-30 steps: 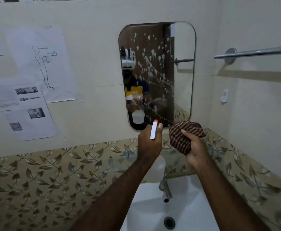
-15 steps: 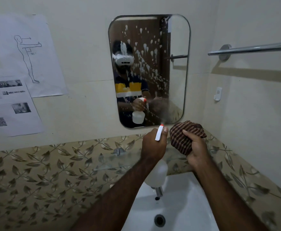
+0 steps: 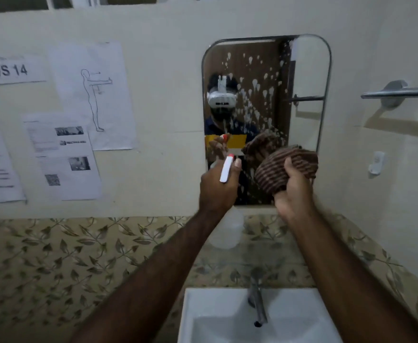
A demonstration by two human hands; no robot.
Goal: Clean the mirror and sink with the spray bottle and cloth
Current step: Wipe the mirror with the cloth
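My left hand (image 3: pixel 218 189) is wrapped around the bottle (image 3: pixel 225 227), white body hanging below my fist, its white trigger head with the red tip pointed at the mirror (image 3: pixel 265 95). Right hand (image 3: pixel 293 191) is clutching the bunched brown striped cloth (image 3: pixel 284 169) right at the glass's lower part. Mirror's speckled with white drips. Sink (image 3: pixel 218 315) below looks empty, tap (image 3: pixel 257 303) in the middle, well under both hands.

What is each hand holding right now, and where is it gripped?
Left hand grips the white spray bottle at its neck below the orange-tipped head. Right hand clutches the bunched brown striped cloth from underneath.
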